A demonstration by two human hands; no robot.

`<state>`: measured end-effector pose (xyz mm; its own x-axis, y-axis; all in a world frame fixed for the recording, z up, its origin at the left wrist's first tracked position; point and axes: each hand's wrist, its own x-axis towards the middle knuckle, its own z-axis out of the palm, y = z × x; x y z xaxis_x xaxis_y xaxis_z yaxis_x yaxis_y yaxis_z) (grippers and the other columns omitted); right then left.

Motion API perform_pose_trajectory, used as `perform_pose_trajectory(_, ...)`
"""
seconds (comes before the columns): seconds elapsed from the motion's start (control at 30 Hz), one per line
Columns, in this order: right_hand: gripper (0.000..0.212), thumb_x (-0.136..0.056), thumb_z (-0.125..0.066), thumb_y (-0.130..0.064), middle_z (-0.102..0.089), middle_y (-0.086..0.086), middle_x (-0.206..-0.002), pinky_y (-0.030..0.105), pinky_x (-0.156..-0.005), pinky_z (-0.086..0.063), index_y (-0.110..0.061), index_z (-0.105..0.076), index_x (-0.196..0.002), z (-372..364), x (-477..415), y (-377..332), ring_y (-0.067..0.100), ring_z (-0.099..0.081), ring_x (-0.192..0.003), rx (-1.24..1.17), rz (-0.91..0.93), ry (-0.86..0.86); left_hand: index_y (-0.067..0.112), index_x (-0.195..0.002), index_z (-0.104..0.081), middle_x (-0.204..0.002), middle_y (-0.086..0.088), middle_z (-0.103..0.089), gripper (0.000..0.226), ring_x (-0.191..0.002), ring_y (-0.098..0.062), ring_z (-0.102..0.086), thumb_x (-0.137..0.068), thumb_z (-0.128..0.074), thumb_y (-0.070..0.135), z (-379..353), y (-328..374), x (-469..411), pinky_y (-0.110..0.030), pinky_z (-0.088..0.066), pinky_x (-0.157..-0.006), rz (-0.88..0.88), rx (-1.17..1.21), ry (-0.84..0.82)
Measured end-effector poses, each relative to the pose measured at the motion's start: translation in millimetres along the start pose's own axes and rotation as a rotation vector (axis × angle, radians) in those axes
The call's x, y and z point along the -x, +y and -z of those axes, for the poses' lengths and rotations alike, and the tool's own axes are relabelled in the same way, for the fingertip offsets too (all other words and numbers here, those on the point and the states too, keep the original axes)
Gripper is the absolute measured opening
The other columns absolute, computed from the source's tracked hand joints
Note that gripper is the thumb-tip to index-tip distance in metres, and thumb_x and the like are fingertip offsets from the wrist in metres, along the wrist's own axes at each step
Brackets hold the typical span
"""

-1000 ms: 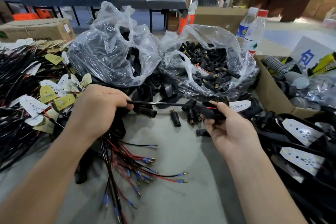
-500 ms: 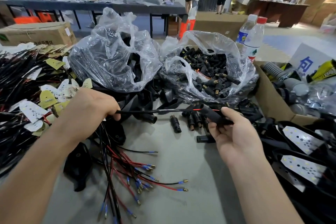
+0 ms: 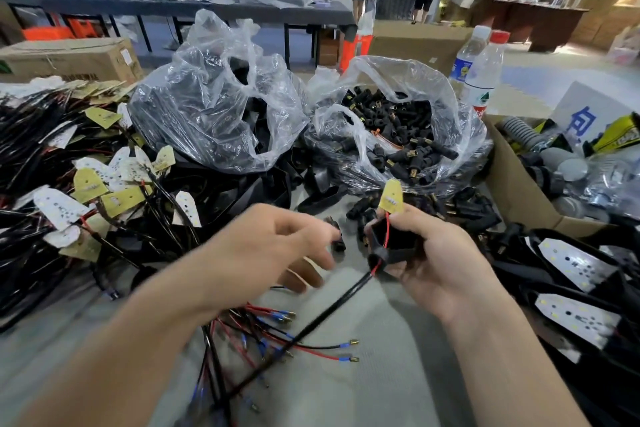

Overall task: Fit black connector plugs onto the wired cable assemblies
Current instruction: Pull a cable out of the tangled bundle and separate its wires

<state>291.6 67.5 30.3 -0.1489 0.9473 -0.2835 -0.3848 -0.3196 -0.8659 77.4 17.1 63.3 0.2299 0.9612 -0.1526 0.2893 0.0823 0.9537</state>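
Biggest beyond my hands are two clear plastic bags. The open bag (image 3: pixel 462 135) above my right grip shows black connector plugs with brass ends (image 3: pixel 398 128). The crumpled bag (image 3: pixel 214 107) above my left hides its dark load. The heap of black-and-red wired cable assemblies (image 3: pixel 69 184), left of my left hand, runs out of view.

My right hand (image 3: pixel 440 260) clenches a black housing (image 3: pixel 394 241), mostly hidden by my fingers, with a yellow tag (image 3: pixel 391 199) above them. Its black sheathed cable (image 3: pixel 329 305) drops down-left over the grey table (image 3: pixel 363 392).

My left hand (image 3: pixel 273 250) is blurred, fingers loose and holding nothing, tips by a loose black plug (image 3: pixel 337 242). Half a second ago it gripped that cable, taut between both hands.
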Motion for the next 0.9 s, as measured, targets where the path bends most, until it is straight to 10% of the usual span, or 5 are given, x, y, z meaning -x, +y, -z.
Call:
perform_pose_trajectory(0.2, 0.016, -0.082, -0.057, 0.005, -0.063, 0.011, -0.070, 0.029, -0.057, -0.043, -0.001, -0.072, -0.081, -8.2, 4.3, 12.0, 0.023, -0.056, -0.061, 0.476, 0.017, -0.176, 0.015, -0.091, -0.079, -0.092, -0.031, -0.071, 0.028, -0.071, -0.034, -0.070, -0.103, -0.057, 0.026, -53.0, -22.1, -17.1, -0.041, -0.063, -0.063, 0.064, 0.209, 0.207)
perform_pose_trajectory(0.37, 0.011, -0.080, -0.069, -0.007, -0.059, 0.006, -0.066, 0.033, -0.063, -0.037, -0.013, -0.077, -0.080, -11.5, 2.5, 21.4, 0.019, -0.048, -0.064, 0.812, 0.151, -0.168, 0.036, -0.077, -0.082, -0.068, -0.008, -0.073, 0.035, -0.054, -0.015, -0.064, -0.092, -0.068, 0.008, -51.6, -36.0, -24.4, -0.023, -0.051, -0.048, -0.003, 0.207, 0.387)
perform_pose_trajectory(0.5, 0.018, -0.077, -0.079, -0.028, -0.068, 0.014, -0.078, 0.035, -0.065, -0.043, -0.027, -0.077, -0.095, -15.1, -0.6, 25.8, 0.016, -0.057, -0.069, 0.674, 0.252, -0.040, 0.034, -0.079, -0.083, -0.075, -0.003, -0.078, 0.024, -0.065, -0.011, -0.073, -0.088, -0.074, 0.014, -44.2, -41.2, -25.3, -0.018, -0.051, -0.054, 0.006, 0.263, 0.509)
perform_pose_trajectory(0.67, 0.078, -0.071, -0.080, -0.010, -0.067, 0.018, -0.098, 0.039, -0.073, -0.043, -0.042, -0.054, -0.137, -5.9, 4.2, 20.2, 0.025, -0.054, -0.082, 0.498, 0.023, -0.461, 0.029, -0.077, -0.083, -0.069, -0.003, -0.075, 0.022, -0.061, -0.010, -0.066, -0.087, -0.074, 0.012, -37.8, -46.2, -29.1, -0.020, -0.055, -0.060, -0.019, 0.301, 0.579)
perform_pose_trajectory(0.9, 0.051, -0.084, -0.074, 0.008, -0.073, 0.005, -0.083, 0.021, -0.055, -0.047, -0.010, -0.056, -0.128, -8.6, 6.1, 18.2, 0.014, -0.064, -0.065, 0.358, 0.044, -0.340, 0.031, -0.078, -0.083, -0.071, -0.004, -0.076, 0.021, -0.060, -0.008, -0.067, -0.084, -0.077, 0.012, -31.3, -47.8, -28.1, -0.019, -0.054, -0.059, -0.035, 0.260, 0.531)
